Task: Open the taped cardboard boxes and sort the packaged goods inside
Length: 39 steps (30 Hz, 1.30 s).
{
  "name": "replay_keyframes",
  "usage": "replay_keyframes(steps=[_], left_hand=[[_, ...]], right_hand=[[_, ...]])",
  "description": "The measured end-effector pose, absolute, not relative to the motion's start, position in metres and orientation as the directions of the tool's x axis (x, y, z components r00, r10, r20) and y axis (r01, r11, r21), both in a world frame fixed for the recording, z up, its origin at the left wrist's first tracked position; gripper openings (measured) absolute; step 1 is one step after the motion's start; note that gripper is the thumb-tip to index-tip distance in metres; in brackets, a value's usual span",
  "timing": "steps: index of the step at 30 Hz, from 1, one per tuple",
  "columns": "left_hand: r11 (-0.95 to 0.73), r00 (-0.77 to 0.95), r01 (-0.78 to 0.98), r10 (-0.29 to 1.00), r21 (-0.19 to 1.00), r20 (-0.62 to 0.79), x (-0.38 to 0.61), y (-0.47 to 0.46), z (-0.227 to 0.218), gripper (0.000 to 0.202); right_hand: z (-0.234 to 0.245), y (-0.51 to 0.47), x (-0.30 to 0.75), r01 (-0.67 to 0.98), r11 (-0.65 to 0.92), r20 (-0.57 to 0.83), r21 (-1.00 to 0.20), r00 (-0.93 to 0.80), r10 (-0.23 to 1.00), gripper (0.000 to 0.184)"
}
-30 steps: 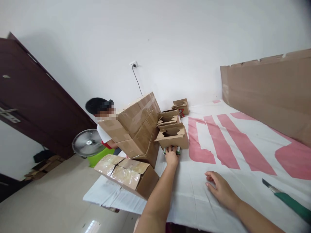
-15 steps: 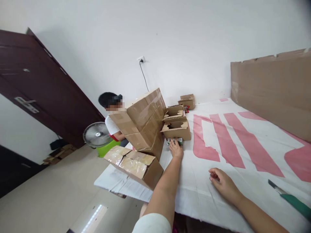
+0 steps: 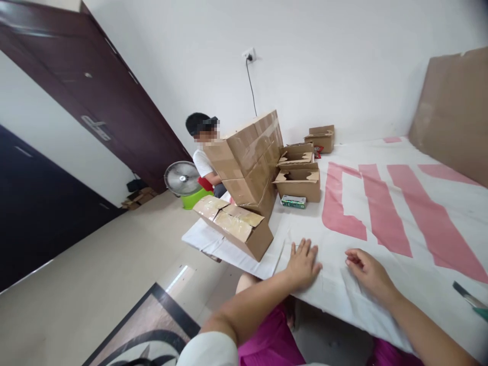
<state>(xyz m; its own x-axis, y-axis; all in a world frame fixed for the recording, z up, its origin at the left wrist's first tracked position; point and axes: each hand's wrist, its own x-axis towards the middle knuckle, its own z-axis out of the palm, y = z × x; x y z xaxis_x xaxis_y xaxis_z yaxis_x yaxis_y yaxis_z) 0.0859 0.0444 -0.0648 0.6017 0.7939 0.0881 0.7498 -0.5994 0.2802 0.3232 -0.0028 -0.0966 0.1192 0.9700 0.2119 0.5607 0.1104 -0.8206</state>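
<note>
My left hand (image 3: 304, 264) lies flat on the white cloth of the table (image 3: 335, 292), fingers spread, holding nothing. Beyond its fingertips sits a small green-and-silver packet (image 3: 293, 202), against the front of an open cardboard box (image 3: 301, 190). My right hand (image 3: 371, 272) rests on its side to the right, fingers loosely curled and nothing visible in them. Further right, a knife (image 3: 465, 294) with a green handle is partly cut off by the frame edge.
Taped cartons (image 3: 244, 162) are stacked at the table's left, with a long taped carton (image 3: 236, 226) near the edge. Two more open boxes (image 3: 321, 138) stand behind. A person (image 3: 204, 160) sits past the stack, near a fan (image 3: 183, 179). A cardboard sheet (image 3: 453, 112) stands at right.
My left hand has let go of the small packet and drawn back toward the near table edge. My right hand keeps about the same pose. The view has turned left and down.
</note>
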Motion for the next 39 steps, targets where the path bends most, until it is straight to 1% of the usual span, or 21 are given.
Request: replay_keyframes(steps=[2,3,5,6,7,9,11,15,18,20,22,25,27,28,30,31,32,33,35,36,39], left_hand=[[-0.682,0.682,0.653,0.719,0.331,0.135,0.058,0.016,-0.053,0.053],[-0.687,0.655,0.639,0.722,0.347,0.222,0.043,0.009,-0.043,0.047],[-0.615,0.442,0.727,0.760,0.307,0.476,0.012,0.008,-0.017,0.036],[-0.541,0.315,0.796,0.753,0.272,0.578,-0.003,0.014,-0.003,0.035],[-0.425,0.176,0.866,0.752,0.264,0.635,-0.017,0.022,0.009,0.041],[-0.172,-0.073,0.928,0.787,0.332,0.613,-0.041,0.040,0.027,0.066],[-0.074,-0.158,0.909,0.849,0.409,0.504,-0.057,0.052,0.033,0.072],[-0.141,-0.078,0.856,0.916,0.497,0.394,-0.063,0.039,0.029,0.055],[-0.275,0.123,0.797,0.946,0.538,0.301,-0.051,0.009,0.034,0.057],[-0.411,0.355,0.687,0.909,0.599,0.216,-0.038,-0.006,0.038,0.061],[-0.497,0.539,0.529,0.823,0.689,0.180,-0.022,-0.010,0.035,0.066],[-0.482,0.579,0.304,0.778,0.822,0.243,-0.005,0.007,0.018,0.075],[-0.488,0.497,0.220,0.801,0.845,0.334,-0.004,0.030,0.008,0.075],[-0.515,0.426,0.239,0.818,0.823,0.388,-0.009,0.044,0.006,0.071],[-0.530,0.177,0.460,0.841,0.713,0.511,-0.029,0.076,0.010,0.060],[-0.449,0.004,0.621,0.822,0.643,0.570,-0.043,0.092,0.016,0.059],[-0.300,-0.155,0.741,0.794,0.601,0.588,-0.061,0.108,0.023,0.060],[-0.127,-0.297,0.798,0.767,0.589,0.568,-0.080,0.123,0.031,0.064],[0.129,-0.534,0.716,0.734,0.686,0.420,-0.120,0.146,0.046,0.074],[0.180,-0.607,0.615,0.729,0.768,0.315,-0.138,0.153,0.051,0.076],[0.188,-0.632,0.523,0.740,0.832,0.230,-0.182,0.153,0.054,0.068]], right_hand=[[-0.095,-0.003,0.323,0.579,0.118,0.218,-0.807,0.106,0.970,0.031],[-0.094,-0.003,0.323,0.588,0.122,0.220,-0.799,0.098,0.970,0.031],[-0.092,-0.004,0.322,0.604,0.126,0.225,-0.787,0.090,0.970,0.030],[-0.090,-0.004,0.322,0.610,0.129,0.230,-0.782,0.089,0.969,0.030],[-0.089,-0.004,0.321,0.616,0.132,0.235,-0.776,0.089,0.968,0.030],[-0.087,-0.005,0.321,0.625,0.136,0.242,-0.769,0.088,0.966,0.029],[-0.086,-0.006,0.320,0.626,0.139,0.243,-0.768,0.084,0.966,0.028],[-0.084,-0.008,0.320,0.617,0.144,0.239,-0.774,0.073,0.968,0.028],[-0.083,-0.008,0.319,0.621,0.143,0.234,-0.771,0.068,0.970,0.027],[-0.082,-0.007,0.319,0.627,0.135,0.227,-0.768,0.069,0.972,0.027],[-0.081,-0.007,0.319,0.632,0.123,0.216,-0.765,0.072,0.974,0.028],[-0.083,-0.008,0.321,0.626,0.121,0.215,-0.771,0.076,0.974,0.029],[-0.084,-0.009,0.322,0.617,0.126,0.215,-0.777,0.072,0.974,0.030],[-0.085,-0.009,0.322,0.614,0.125,0.211,-0.780,0.070,0.975,0.031],[-0.085,-0.008,0.323,0.612,0.113,0.198,-0.783,0.073,0.978,0.031],[-0.084,-0.008,0.323,0.613,0.107,0.194,-0.783,0.076,0.978,0.031],[-0.084,-0.007,0.323,0.614,0.104,0.193,-0.782,0.079,0.978,0.031],[-0.083,-0.006,0.323,0.616,0.103,0.193,-0.781,0.082,0.978,0.031],[-0.082,-0.006,0.323,0.616,0.105,0.199,-0.781,0.085,0.976,0.031],[-0.082,-0.006,0.323,0.615,0.108,0.200,-0.781,0.083,0.976,0.031],[-0.081,-0.007,0.322,0.612,0.105,0.193,-0.784,0.080,0.978,0.031]])
